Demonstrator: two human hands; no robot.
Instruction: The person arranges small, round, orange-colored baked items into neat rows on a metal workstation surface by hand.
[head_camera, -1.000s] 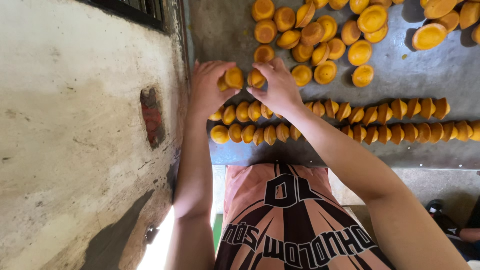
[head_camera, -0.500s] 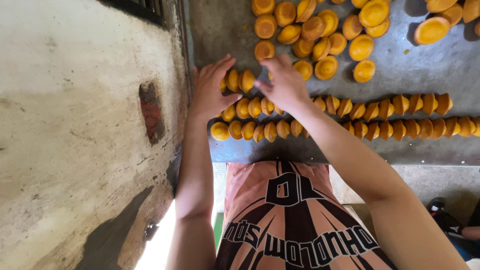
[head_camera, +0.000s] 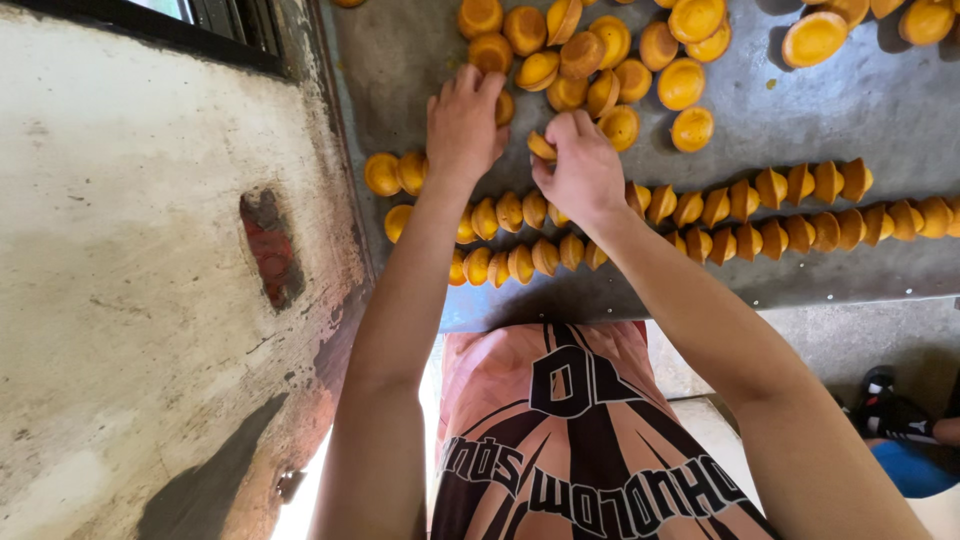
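Overhead, a grey metal desk (head_camera: 860, 90) carries many small orange cup-shaped cakes. To the left stands a rough, pale plastered wall (head_camera: 130, 300) with a reddish chipped patch, topped by a dark window frame (head_camera: 200, 30). At the lower right, a dark shoe (head_camera: 890, 415) and a bit of blue cloth show on the floor.

Loose cakes lie in a heap (head_camera: 600, 60) at the far side of the desk, some upside down, some on their sides, crowding the space just beyond both hands. Nearer the person, two long rows of cakes (head_camera: 800, 215) stand on edge, each leaning on the next, running off to the right.

The left hand (head_camera: 462, 125) rests palm down over cakes at the left end of the heap, fingers curled; whether it grips one cannot be told. The right hand (head_camera: 585, 170) pinches one orange cake (head_camera: 541, 147) between thumb and fingers, held just above the rows, between the heap and the lines.

The person wears a pink-and-black patterned shirt (head_camera: 570, 430) with large printed lettering.
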